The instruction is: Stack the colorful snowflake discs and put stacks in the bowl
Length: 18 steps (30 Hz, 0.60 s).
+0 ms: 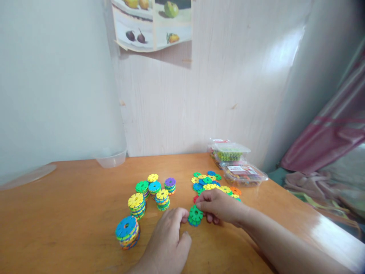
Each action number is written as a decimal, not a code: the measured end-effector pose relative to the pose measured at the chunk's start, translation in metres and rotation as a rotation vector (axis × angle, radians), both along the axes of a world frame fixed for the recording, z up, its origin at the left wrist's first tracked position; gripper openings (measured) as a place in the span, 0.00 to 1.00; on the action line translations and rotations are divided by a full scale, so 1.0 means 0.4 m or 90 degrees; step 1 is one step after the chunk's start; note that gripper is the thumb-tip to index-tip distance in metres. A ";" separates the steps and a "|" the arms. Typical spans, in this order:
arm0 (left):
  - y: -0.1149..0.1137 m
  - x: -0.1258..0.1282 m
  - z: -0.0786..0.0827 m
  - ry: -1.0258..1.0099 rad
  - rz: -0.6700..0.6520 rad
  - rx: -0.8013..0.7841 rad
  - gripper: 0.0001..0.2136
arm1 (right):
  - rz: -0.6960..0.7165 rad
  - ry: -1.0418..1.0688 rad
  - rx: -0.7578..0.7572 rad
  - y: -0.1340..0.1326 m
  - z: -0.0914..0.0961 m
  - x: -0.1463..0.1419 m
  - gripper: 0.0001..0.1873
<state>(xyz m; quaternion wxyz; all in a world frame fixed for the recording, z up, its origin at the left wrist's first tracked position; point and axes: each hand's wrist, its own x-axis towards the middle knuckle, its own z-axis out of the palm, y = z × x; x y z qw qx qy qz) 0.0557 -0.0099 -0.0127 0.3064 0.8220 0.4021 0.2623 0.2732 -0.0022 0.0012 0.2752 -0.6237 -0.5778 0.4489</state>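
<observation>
Between both hands on bench [71,213]: green disc stack [195,215], pinched by right hand [219,207], left hand [168,239] loosely curled just left.

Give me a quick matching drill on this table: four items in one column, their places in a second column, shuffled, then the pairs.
Items
1. round green plastic disc
2. blue-topped stack of plastic discs
3. clear lidded plastic box of green beads
4. purple-topped stack of plastic discs

Places
A. by the wall, far right of the wooden table
B. nearest the camera, left of the left hand
C. at the fingertips of the right hand
D. back right of the group of stacks

Pairs: 1-C, 2-B, 3-A, 4-D
</observation>
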 end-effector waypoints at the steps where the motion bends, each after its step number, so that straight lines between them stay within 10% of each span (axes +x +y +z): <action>1: 0.000 0.000 -0.001 0.000 0.002 0.000 0.15 | -0.001 -0.005 0.000 0.000 -0.001 -0.001 0.07; 13: 0.002 0.000 -0.007 -0.011 0.010 0.013 0.14 | -0.005 -0.059 -0.006 0.005 -0.008 -0.006 0.10; 18: 0.001 0.003 -0.004 -0.015 0.009 0.014 0.14 | -0.048 -0.221 0.210 0.027 -0.009 0.028 0.10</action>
